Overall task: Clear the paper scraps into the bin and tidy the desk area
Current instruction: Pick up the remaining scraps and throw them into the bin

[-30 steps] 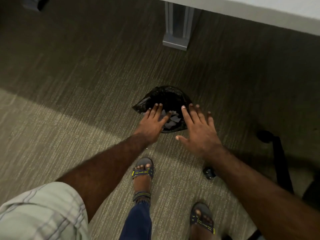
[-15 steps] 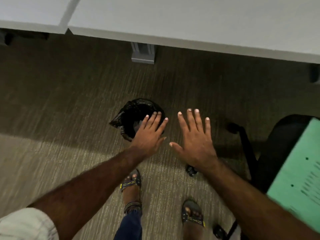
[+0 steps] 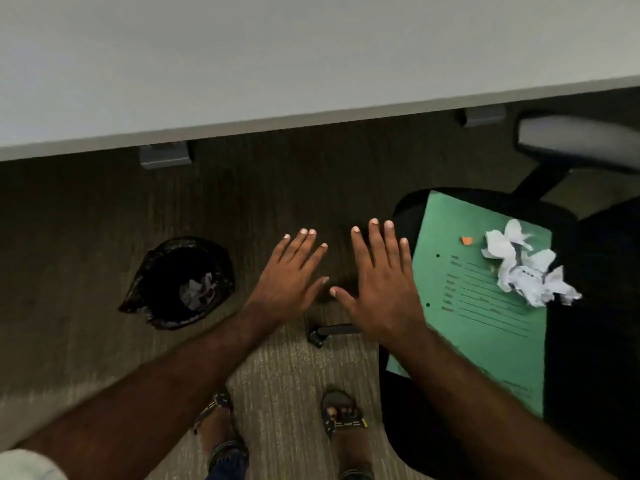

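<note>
A small bin lined with a black bag stands on the carpet at the left, with crumpled white scraps inside. My left hand hovers to the right of it, fingers straight, holding nothing. My right hand is beside it, also flat and empty, at the left edge of a green folder lying on a black chair seat. Crumpled white paper and a tiny orange scrap lie on the folder.
A white desk spans the top, with its grey leg beneath. The black office chair fills the right side, its grey armrest raised. A chair base caster sits near my sandalled feet.
Both empty hands moved away from the bin toward the right as my view swung right and up. The chair with the green folder and crumpled paper has come into sight.
</note>
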`<state>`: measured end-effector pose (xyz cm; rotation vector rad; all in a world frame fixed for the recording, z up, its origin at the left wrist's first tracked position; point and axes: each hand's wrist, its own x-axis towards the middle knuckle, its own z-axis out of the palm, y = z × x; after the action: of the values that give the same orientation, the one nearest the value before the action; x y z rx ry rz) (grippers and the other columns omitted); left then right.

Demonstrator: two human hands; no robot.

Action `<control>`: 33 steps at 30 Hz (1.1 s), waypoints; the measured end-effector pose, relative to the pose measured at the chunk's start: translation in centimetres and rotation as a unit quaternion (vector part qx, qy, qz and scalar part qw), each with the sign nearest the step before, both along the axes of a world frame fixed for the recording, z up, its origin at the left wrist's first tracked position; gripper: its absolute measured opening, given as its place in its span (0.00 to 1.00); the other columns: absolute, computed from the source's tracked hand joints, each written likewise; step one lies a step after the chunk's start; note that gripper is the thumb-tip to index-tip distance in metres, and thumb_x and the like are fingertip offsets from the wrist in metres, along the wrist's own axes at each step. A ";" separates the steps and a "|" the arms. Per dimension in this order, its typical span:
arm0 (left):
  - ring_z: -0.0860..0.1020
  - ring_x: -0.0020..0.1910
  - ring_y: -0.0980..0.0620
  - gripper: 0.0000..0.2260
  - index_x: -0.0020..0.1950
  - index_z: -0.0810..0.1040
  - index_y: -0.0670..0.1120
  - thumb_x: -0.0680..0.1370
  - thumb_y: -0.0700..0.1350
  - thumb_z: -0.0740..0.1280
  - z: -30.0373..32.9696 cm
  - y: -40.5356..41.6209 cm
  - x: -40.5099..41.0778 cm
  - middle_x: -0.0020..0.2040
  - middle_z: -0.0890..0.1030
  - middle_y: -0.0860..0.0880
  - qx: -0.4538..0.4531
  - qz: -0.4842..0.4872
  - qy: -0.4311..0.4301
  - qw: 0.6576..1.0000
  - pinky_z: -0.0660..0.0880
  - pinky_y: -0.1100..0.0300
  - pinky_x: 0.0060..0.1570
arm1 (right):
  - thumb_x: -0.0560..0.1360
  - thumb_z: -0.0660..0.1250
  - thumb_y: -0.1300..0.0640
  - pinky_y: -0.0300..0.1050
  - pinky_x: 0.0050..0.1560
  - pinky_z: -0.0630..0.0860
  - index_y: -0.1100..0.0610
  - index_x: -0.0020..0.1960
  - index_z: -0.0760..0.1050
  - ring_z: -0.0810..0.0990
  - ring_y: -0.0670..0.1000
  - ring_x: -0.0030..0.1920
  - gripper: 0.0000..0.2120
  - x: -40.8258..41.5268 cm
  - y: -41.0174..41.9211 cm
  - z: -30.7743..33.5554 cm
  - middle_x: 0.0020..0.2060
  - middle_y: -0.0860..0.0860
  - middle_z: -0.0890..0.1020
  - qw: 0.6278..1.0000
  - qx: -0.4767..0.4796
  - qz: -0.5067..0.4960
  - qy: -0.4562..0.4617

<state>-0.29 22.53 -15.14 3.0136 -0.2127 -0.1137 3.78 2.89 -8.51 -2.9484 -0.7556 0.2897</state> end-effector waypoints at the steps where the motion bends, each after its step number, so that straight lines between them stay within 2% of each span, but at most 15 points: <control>1: 0.54 0.83 0.44 0.29 0.81 0.62 0.46 0.84 0.61 0.55 0.1 -1.1 0.6 0.83 0.58 0.41 -0.003 -0.012 -0.003 1.000 0.54 0.43 0.80 | 0.77 0.57 0.27 0.64 0.83 0.46 0.53 0.86 0.42 0.34 0.58 0.84 0.50 0.1 -1.3 0.2 0.85 0.57 0.40 1.000 0.001 -0.012 -0.001; 5: 0.55 0.83 0.44 0.27 0.80 0.63 0.46 0.84 0.59 0.57 1.0 -5.9 3.0 0.82 0.60 0.41 -0.028 -0.057 -0.018 0.998 0.55 0.43 0.80 | 0.74 0.55 0.22 0.64 0.83 0.46 0.54 0.86 0.45 0.36 0.58 0.84 0.53 0.2 -6.7 0.8 0.85 0.57 0.43 0.997 0.007 -0.069 -0.017; 9: 0.55 0.83 0.44 0.25 0.80 0.65 0.45 0.85 0.54 0.58 2.2 -10.1 5.1 0.82 0.59 0.40 -0.059 -0.081 -0.039 0.994 0.54 0.43 0.80 | 0.71 0.56 0.19 0.67 0.82 0.48 0.52 0.86 0.48 0.38 0.59 0.85 0.56 0.4 -11.7 0.6 0.85 0.58 0.45 0.990 0.010 -0.128 -0.052; 17: 0.50 0.83 0.43 0.30 0.81 0.62 0.42 0.84 0.59 0.56 3.6 -18.5 10.0 0.83 0.54 0.38 -0.107 -0.117 -0.057 0.986 0.53 0.41 0.80 | 0.72 0.56 0.19 0.72 0.81 0.48 0.47 0.85 0.53 0.41 0.62 0.85 0.50 1.8 -21.2 -0.4 0.85 0.58 0.47 0.965 0.026 -0.250 -0.078; 21: 0.48 0.84 0.43 0.33 0.82 0.58 0.44 0.84 0.63 0.55 3.1 -22.2 11.9 0.84 0.51 0.39 -0.103 -0.163 -0.056 0.980 0.52 0.40 0.80 | 0.72 0.55 0.18 0.76 0.78 0.47 0.44 0.85 0.52 0.41 0.63 0.84 0.50 2.4 -24.4 -0.6 0.85 0.59 0.48 0.955 0.037 -0.291 -0.050; 24: 0.44 0.84 0.43 0.35 0.83 0.53 0.46 0.83 0.65 0.54 2.7 -24.1 13.0 0.84 0.47 0.40 -0.107 -0.187 -0.048 0.975 0.50 0.39 0.80 | 0.71 0.55 0.17 0.76 0.78 0.46 0.41 0.85 0.49 0.39 0.63 0.84 0.50 3.2 -26.0 -0.7 0.85 0.58 0.44 0.948 0.044 -0.315 -0.003; 29: 0.40 0.83 0.41 0.40 0.84 0.44 0.51 0.79 0.67 0.57 2.7 -26.0 15.1 0.84 0.42 0.41 -0.091 -0.229 0.018 0.969 0.47 0.34 0.79 | 0.70 0.65 0.22 0.75 0.79 0.47 0.39 0.84 0.50 0.38 0.61 0.84 0.50 4.7 -27.0 -0.8 0.85 0.55 0.40 0.941 0.095 -0.319 0.056; 33: 0.40 0.83 0.40 0.39 0.84 0.45 0.53 0.80 0.63 0.60 2.3 -26.4 15.9 0.84 0.42 0.40 -0.090 -0.260 0.056 0.960 0.44 0.34 0.79 | 0.73 0.71 0.29 0.69 0.80 0.49 0.38 0.83 0.55 0.40 0.61 0.84 0.45 5.8 -26.6 -0.6 0.85 0.56 0.43 0.941 0.126 -0.300 0.091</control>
<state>15.64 -3.87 -12.79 2.6841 -0.9423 -0.2910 9.55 -23.76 -9.15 -2.6857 0.1340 0.3693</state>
